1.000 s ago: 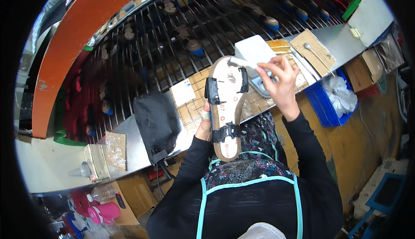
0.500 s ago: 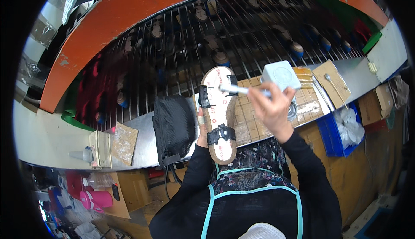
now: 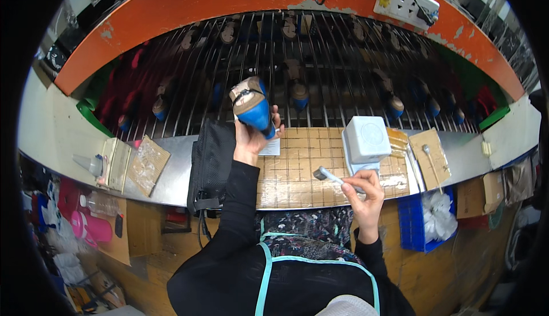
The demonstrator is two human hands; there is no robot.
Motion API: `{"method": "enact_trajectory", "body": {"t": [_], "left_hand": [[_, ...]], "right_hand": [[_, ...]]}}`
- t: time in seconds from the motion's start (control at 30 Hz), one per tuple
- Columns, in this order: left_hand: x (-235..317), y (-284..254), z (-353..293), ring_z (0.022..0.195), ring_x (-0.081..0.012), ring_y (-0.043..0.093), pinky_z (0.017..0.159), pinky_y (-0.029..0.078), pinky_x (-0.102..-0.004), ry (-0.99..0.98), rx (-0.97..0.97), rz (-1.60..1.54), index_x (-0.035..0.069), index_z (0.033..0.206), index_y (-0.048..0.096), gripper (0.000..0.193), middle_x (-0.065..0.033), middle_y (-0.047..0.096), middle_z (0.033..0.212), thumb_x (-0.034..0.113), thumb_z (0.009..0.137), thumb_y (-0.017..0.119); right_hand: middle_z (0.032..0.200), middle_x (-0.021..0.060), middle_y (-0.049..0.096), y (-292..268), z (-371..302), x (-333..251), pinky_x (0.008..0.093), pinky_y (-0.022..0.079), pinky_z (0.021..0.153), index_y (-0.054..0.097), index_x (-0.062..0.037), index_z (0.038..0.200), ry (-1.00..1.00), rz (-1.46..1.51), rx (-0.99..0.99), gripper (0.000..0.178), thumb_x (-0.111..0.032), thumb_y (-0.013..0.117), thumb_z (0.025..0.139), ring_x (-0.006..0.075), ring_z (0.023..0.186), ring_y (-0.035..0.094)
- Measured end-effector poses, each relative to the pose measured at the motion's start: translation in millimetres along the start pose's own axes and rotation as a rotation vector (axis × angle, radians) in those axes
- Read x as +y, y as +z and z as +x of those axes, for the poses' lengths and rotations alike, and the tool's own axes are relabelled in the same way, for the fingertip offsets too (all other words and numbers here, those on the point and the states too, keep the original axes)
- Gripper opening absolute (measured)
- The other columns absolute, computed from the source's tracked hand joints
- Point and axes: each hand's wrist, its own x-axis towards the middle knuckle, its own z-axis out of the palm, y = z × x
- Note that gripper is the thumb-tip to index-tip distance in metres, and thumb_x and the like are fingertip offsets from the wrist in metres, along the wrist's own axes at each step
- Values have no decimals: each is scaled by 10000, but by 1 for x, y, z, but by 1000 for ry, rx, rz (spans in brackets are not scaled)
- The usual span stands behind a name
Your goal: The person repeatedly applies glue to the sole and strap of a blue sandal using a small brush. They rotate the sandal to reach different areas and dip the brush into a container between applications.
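My left hand (image 3: 247, 143) is wrapped round a sandal on a blue shoe last (image 3: 258, 119), raised at the near edge of the rack. A tan rim and a dark strap show on the sandal (image 3: 245, 90); its underside is hidden. In my right hand (image 3: 366, 197), a brush (image 3: 333, 179) with a pale handle is pinched between thumb and fingers. Its dark bristles point left above the cardboard mat (image 3: 291, 184). Just beyond that hand stands a white, box-shaped container (image 3: 367, 136).
Behind the bench runs a rack of metal rods (image 3: 331, 82) with several sandals on lasts. A black bag (image 3: 211, 162) lies left of the mat. To the right are a stick-handled brush on cardboard (image 3: 437, 164) and a blue crate (image 3: 412, 224) holding white plastic.
The sandal has been turned from its white underside and carried up and left toward the rack. My right hand has drawn the brush off it, nearer to me.
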Motion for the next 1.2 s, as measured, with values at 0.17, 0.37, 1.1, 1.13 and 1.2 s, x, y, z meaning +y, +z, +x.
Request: {"method": "enact_trajectory", "body": {"t": [0.17, 0.37, 1.1, 1.13, 1.2], "left_hand": [[39, -21, 59, 1117, -299, 440, 823, 438, -472, 317, 456, -28, 208, 1350, 397, 847, -95, 430, 1321, 818, 766, 455], [90, -41, 85, 928, -304, 491, 813, 423, -491, 474, 731, 64, 171, 1290, 459, 712, -146, 486, 1219, 725, 849, 384], [-104, -20, 52, 1099, -286, 563, 952, 426, -372, 840, 571, 1038, 84, 1444, 336, 506, -207, 577, 1181, 245, 990, 489], [-103, -16, 53, 1122, -307, 557, 955, 428, -385, 895, 521, 1062, 75, 1442, 335, 516, -229, 566, 1204, 268, 990, 494], [-99, -7, 55, 1178, -332, 531, 967, 427, -404, 871, 580, 1056, 72, 1442, 330, 522, -253, 540, 1248, 297, 996, 479]], "right_hand": [[822, 72, 581, -12, -21, 16, 280, 438, 732, 730, 3, 872, 72, 18, 14, 124, -62, 751, 768, 165, 797, 558], [819, 66, 596, -18, -29, 24, 249, 446, 692, 728, 6, 891, 91, 43, 22, 122, -53, 743, 784, 140, 770, 566], [857, 169, 557, 144, 147, 114, 404, 415, 697, 546, 3, 898, 74, -328, -109, 441, -435, 533, 945, 296, 810, 541], [952, 236, 593, 160, 165, 123, 472, 424, 769, 537, 9, 925, 55, -478, -138, 488, -479, 555, 911, 411, 914, 566], [1032, 270, 575, 188, 188, 142, 544, 408, 859, 543, 15, 967, 77, -726, -168, 620, -579, 622, 811, 452, 1000, 543]]}}
